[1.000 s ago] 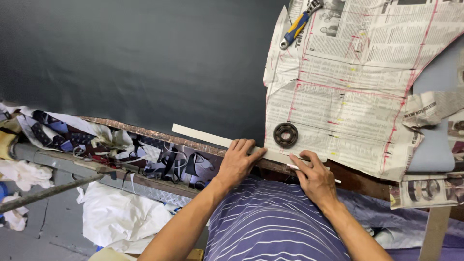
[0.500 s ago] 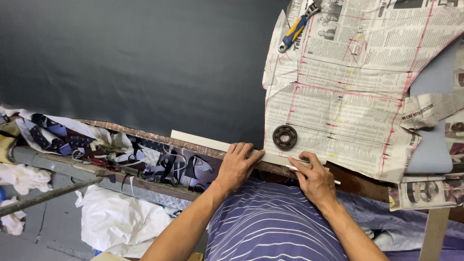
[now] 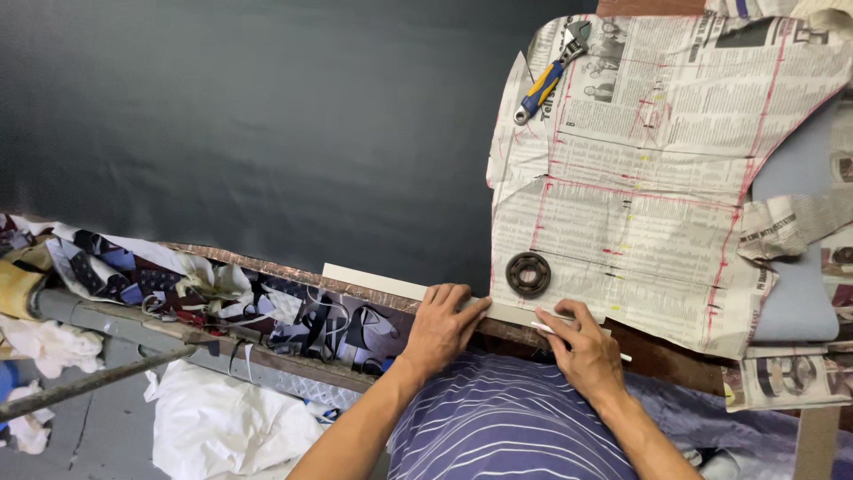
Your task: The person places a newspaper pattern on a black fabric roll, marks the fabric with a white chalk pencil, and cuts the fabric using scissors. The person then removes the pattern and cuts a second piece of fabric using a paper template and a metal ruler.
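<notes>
White ruler (image 3: 391, 286): long, flat, pale strip, lying along near table edge on dark cloth, running left to right w/ slight downward tilt to the right; right part goes under hands & newspaper pattern edge. White chalk/pencil stick (image 3: 577, 340): thin, short, lying nearly parallel to ruler, just near side, at right.

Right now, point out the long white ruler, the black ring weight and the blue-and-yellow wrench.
long white ruler (image 3: 378, 283), head view, on its bare left stretch beyond the left hand.
black ring weight (image 3: 528, 274), head view, on its round body.
blue-and-yellow wrench (image 3: 544, 82), head view, on its handle.
</notes>
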